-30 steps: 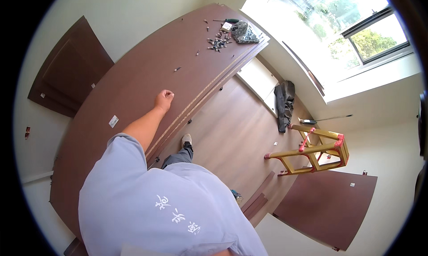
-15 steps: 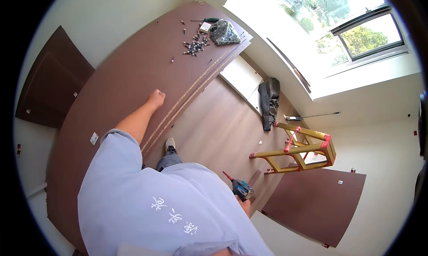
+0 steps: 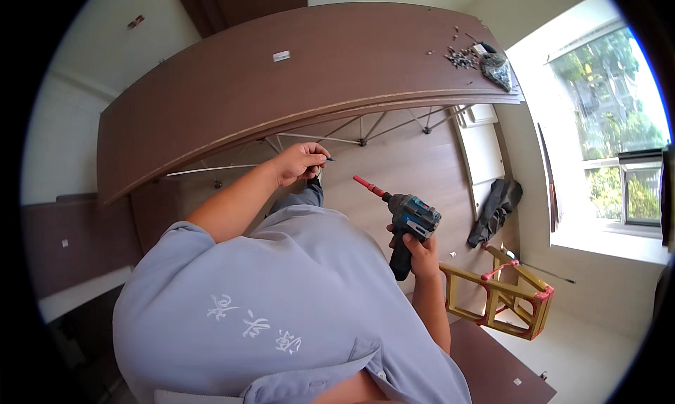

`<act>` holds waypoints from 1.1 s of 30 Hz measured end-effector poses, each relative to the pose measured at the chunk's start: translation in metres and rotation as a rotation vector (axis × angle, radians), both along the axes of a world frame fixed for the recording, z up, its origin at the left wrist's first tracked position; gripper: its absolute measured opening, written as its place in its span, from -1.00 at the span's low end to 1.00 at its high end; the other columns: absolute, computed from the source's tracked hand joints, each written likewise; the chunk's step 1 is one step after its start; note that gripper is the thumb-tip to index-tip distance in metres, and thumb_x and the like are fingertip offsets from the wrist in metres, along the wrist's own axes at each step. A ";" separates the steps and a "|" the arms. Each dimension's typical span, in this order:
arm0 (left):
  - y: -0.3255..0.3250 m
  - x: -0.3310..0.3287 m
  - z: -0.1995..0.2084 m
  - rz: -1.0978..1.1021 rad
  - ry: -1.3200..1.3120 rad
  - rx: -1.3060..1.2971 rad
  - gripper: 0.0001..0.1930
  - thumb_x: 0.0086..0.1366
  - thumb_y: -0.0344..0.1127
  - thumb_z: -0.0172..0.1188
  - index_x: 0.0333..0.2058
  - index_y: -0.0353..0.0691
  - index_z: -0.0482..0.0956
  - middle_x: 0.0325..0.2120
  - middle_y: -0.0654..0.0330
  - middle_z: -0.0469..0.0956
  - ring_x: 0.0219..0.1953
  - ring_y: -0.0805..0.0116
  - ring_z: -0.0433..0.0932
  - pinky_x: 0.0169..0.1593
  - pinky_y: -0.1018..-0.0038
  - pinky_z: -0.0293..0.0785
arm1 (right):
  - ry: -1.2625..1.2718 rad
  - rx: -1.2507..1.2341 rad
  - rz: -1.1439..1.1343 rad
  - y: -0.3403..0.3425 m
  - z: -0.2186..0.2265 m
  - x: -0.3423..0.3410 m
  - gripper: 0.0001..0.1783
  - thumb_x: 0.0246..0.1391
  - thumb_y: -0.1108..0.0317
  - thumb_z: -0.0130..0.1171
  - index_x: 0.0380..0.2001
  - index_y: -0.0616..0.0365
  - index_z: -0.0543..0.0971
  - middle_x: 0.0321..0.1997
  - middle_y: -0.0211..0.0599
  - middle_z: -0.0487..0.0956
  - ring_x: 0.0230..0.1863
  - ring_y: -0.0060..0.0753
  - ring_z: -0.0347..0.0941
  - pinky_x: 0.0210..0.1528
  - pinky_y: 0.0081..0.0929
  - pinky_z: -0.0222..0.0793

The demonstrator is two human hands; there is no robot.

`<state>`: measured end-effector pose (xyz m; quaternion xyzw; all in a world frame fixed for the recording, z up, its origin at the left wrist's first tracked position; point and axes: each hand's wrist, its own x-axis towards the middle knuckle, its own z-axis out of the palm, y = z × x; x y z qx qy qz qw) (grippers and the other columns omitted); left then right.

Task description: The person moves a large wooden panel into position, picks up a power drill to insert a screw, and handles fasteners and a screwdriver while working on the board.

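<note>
Right side: a yellow stepladder with red fittings (image 3: pixel 503 289) lies on a brown wood-look floor (image 3: pixel 415 168). Just beyond it, a crumpled black fabric piece (image 3: pixel 496 210) touches white rectangular panels (image 3: pixel 484 154). A thin long-handled tool (image 3: pixel 548 272) extends beside the ladder. A large dark-framed glass window (image 3: pixel 612 123) shows green foliage outside. Lower right: a flat reddish-brown board (image 3: pixel 492 365), bearing a small white label. Upper left: a dark brown panel (image 3: pixel 246 7) near a small reddish wall fitting (image 3: pixel 136 22).
</note>
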<state>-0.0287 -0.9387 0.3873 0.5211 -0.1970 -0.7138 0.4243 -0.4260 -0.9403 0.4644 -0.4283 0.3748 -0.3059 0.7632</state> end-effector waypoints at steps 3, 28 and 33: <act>0.083 0.016 0.029 0.070 -0.067 -0.006 -0.86 0.48 -0.37 0.20 -0.04 -0.19 0.58 -0.30 0.30 0.58 -0.46 0.64 0.41 -0.38 0.62 0.43 | -0.028 -0.040 0.171 0.020 0.008 0.033 -0.47 0.24 0.32 0.34 0.22 0.30 0.51 0.07 -0.11 0.67 0.00 -0.29 0.64 -0.08 -0.35 0.62; 0.608 0.270 0.050 0.483 -0.239 0.131 -0.53 0.59 0.05 0.01 -0.25 -0.23 0.68 -0.55 0.36 0.45 -0.58 0.56 0.26 -0.49 0.53 0.21 | -0.009 0.016 0.998 0.327 0.013 0.470 -0.48 0.17 0.37 0.34 0.18 0.30 0.54 0.00 -0.07 0.69 -0.13 -0.32 0.62 -0.13 -0.34 0.60; 0.658 0.315 0.060 0.672 -0.188 0.108 -0.48 0.59 0.12 -0.02 -0.28 -0.22 0.67 -0.59 0.36 0.43 -0.59 0.58 0.25 -0.51 0.54 0.17 | -0.048 0.058 1.128 0.357 0.021 0.550 -0.46 0.17 0.37 0.31 0.21 0.30 0.51 0.00 -0.03 0.67 -0.11 -0.29 0.62 -0.12 -0.34 0.60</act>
